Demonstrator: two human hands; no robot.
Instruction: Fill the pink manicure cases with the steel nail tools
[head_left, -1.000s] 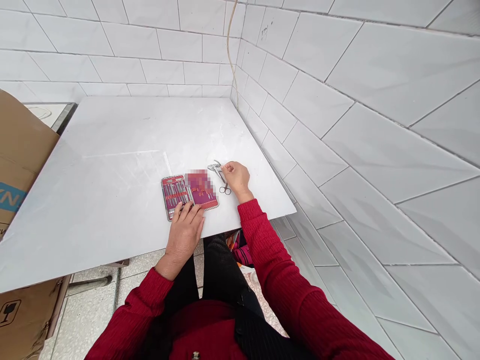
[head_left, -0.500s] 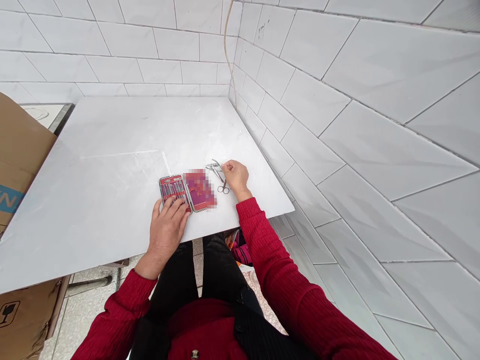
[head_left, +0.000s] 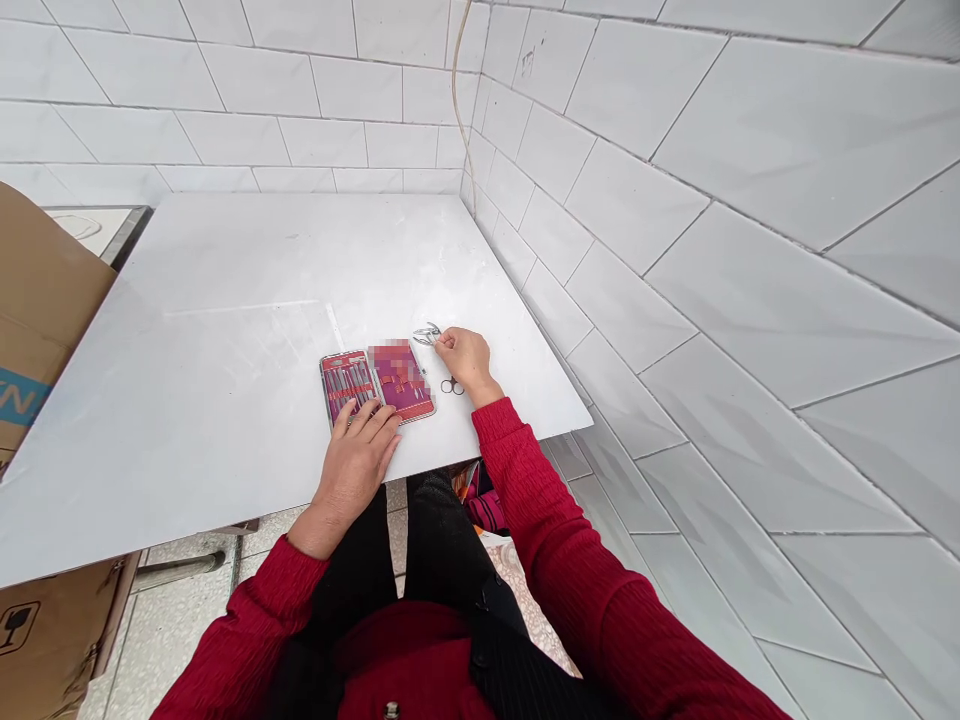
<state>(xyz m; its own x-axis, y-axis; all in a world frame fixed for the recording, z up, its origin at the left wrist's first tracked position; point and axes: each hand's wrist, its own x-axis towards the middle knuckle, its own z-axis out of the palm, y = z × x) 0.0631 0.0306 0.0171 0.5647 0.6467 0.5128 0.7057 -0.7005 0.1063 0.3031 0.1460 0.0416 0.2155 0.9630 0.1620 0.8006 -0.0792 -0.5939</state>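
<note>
A manicure case (head_left: pixel 405 385) lies open on the white table, its left half holding several slim metal tools (head_left: pixel 349 380) under a red strap. Its purple and red right half is partly blurred out. My left hand (head_left: pixel 356 450) lies over the case's lower edge with fingers spread, holding nothing. To the right of the case, my right hand (head_left: pixel 466 358) has thumb and fingers pinched at a pair of silver nail nippers (head_left: pixel 427 334); the fingers cover part of them. Just below that hand are the dark finger loops of small scissors (head_left: pixel 451 387), their blades hidden.
The white table (head_left: pixel 225 400) meets tiled walls at the back and right (head_left: pixel 637 250). A cardboard box (head_left: pixel 45 300) stands at the left edge, and another box (head_left: pixel 60 630) is below the table. A thin cable (head_left: pixel 455 90) hangs in the corner.
My left hand has slid right along the case, uncovering more of the tools. My right hand has moved slightly left and down, its fingers now over the nippers.
</note>
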